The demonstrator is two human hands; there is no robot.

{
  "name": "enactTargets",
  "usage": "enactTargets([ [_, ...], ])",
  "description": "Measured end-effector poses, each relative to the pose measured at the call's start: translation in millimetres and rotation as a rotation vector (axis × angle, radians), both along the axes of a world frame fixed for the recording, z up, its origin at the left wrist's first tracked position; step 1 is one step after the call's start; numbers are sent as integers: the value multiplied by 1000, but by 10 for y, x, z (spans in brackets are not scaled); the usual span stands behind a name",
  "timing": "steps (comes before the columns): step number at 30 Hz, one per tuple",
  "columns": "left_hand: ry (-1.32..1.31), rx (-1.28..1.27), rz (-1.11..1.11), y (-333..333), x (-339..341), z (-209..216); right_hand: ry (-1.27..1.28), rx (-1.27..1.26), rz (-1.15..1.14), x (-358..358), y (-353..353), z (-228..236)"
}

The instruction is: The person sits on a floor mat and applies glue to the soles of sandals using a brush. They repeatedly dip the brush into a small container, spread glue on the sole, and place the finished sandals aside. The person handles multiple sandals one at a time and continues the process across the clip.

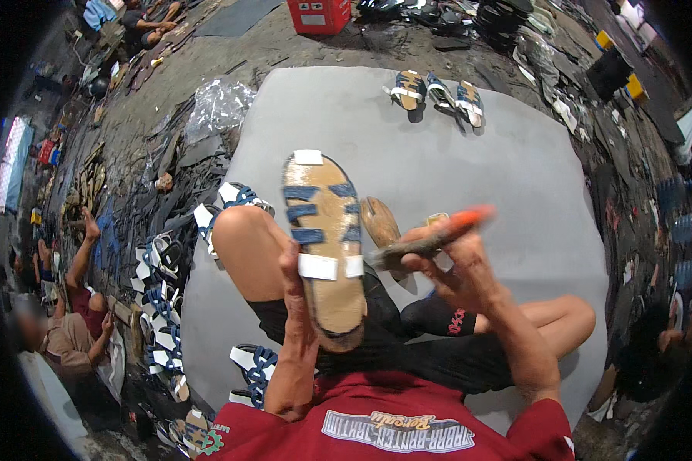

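My left hand (298,319) grips an upturned sandal (332,207) by its heel half, the tan underside facing me. Blue strap ends lie folded along both edges of that underside, with white tabs at the toe and across the middle. In my right hand (465,265), closed, is a tool with an orange end (469,219) and a dark grey shaft; motion blurs it, so its exact kind is unclear. The tool's grey tip is close to the sandal's right edge; contact cannot be made out. Behind the tip, a brown shoe last (380,223) lies on the grey mat.
The grey mat (515,169) lies beneath me. Several blue-and-white sandals (438,96) rest at its far edge, more (161,307) along its left. A red box (319,15) stands beyond; plastic film (215,107) and dark scraps cover the floor. Another person (77,338) sits at left.
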State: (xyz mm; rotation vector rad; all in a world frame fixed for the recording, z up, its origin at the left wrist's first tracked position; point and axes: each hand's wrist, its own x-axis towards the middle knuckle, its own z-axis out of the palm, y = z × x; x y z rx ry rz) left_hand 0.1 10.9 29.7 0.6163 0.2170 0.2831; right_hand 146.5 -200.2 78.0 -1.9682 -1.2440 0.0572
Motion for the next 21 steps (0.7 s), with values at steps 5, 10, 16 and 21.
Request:
enactTargets([
  [5, 325, 198, 35, -90, 85, 173, 200, 183, -26, -86, 21, 234],
  [10, 288, 287, 65, -235, 72, 100, 49, 259, 150, -176, 384, 467],
  [16, 149, -46, 81, 42, 63, 39, 47, 90, -65, -51, -113, -53],
  [21, 440, 79, 81, -68, 146, 78, -3, 128, 94, -153, 267, 354],
])
